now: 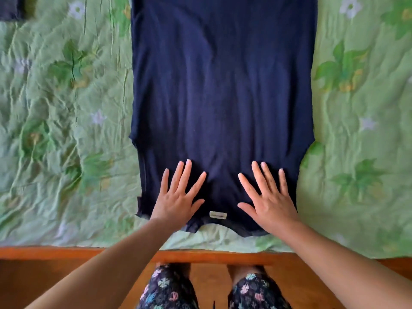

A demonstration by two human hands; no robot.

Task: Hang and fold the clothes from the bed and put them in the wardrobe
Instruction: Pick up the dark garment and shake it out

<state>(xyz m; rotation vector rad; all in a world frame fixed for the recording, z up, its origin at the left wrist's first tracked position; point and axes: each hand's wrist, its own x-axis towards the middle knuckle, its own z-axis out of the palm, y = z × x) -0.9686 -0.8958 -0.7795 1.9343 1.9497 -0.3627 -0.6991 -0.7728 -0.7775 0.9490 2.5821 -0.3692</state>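
1. a person pressed both palms onto a navy shirt (223, 85) spread flat down the middle of a green floral bedspread (55, 108), its neck end nearest the wooden bed frame (44, 250) and its far end running out of view
2. the left hand (178, 195) lay on the near-left part of the shirt and the right hand (269, 197) on the near-right part, the fingers of both straight and spread apart, gripping nothing. a small pale label (218, 215) showed between the two hands, just inside the neckline
3. both long sides of the shirt ran straight, which suggested the sleeves were already turned in, though the picture did not show them outright. soft ripples crossed the middle of the cloth
4. the step in hand looked to be smoothing ahead of a fold. done well, the palms would sweep from the near end toward the far end with light, even pressure, easing ripples out to the sides and keeping the side edges parallel so the fold lands square
5. the thin knit would likely drag over the crumpled bedspread, so lifted, repeated strokes seemed safer than one hard push
6. a dark piece of cloth (11, 7) lay at the far-left corner, well apart from the shirt. the wardrobe was not in view
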